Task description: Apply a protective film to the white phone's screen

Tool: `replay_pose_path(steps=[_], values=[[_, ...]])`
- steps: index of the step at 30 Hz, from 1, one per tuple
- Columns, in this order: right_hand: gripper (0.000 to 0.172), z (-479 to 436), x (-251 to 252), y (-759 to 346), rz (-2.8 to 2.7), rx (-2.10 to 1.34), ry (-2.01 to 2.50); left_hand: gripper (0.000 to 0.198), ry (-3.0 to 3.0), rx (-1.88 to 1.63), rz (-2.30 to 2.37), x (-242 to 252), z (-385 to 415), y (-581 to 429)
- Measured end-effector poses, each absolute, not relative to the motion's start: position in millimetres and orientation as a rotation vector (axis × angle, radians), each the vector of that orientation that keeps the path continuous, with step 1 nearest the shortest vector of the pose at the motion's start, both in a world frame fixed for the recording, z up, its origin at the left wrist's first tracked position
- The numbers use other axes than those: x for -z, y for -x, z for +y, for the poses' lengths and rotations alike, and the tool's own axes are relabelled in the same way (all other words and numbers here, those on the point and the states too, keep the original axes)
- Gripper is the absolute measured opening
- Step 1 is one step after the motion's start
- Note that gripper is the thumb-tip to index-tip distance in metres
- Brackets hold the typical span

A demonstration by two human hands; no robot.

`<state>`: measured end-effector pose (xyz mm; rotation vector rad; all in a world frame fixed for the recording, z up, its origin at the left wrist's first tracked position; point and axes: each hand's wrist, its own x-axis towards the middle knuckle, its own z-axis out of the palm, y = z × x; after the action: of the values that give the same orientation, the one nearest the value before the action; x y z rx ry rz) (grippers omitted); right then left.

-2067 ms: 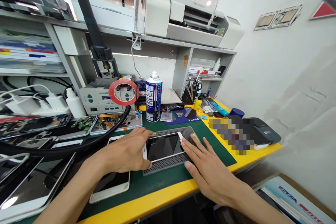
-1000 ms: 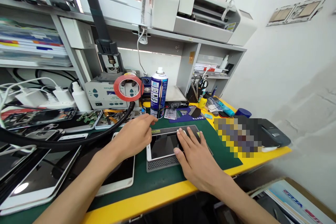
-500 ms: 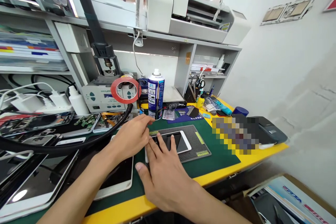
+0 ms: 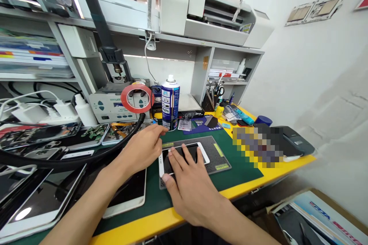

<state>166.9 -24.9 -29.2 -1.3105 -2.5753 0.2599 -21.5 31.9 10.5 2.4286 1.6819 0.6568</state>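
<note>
A white smartphone (image 4: 166,162) with a dark screen lies face up on a grey perforated mat (image 4: 214,164). Across its screen rests my right hand (image 4: 191,183), fingers spread and fairly flat, with the thumb near the lower left corner of the phone. My left hand (image 4: 145,146) is closed at the upper left end of the phone, its fingers curled and the index finger pointing right. Whatever the left fingers may pinch is hidden behind the hand. Left of the mat, partly under my left forearm, lies a white-framed tablet (image 4: 138,191).
Behind the hands stand a blue spray can (image 4: 170,103) and a red tape roll (image 4: 124,99). A thick black hose (image 4: 115,154) loops across the left side, above several phones and tablets. A pen holder (image 4: 209,101) stands at the back right, and an open box (image 4: 313,218) is below the yellow table edge.
My right hand has slid right across the phone, uncovering the left end of its screen. The left hand has stayed nearly in place, still closed.
</note>
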Motion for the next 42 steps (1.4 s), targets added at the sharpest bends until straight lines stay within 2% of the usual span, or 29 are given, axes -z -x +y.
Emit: replay_pose_path(steps=[13,25,42], values=[[0.064,-18.7,39.9,-220.6,-2.496,-0.046,1.634,0.040,-2.437,-0.638,1.686,-12.2,31.5,21.1],[0.061,-31.8,48.5,-218.9,-2.457,0.064,1.637,0.041,-2.442,-0.617,1.689,-12.2,29.7,20.0],[0.064,-49.8,39.9,-143.9,-2.455,-0.266,1.313,0.041,-2.407,-0.628,1.722,-10.1,32.9,18.9]])
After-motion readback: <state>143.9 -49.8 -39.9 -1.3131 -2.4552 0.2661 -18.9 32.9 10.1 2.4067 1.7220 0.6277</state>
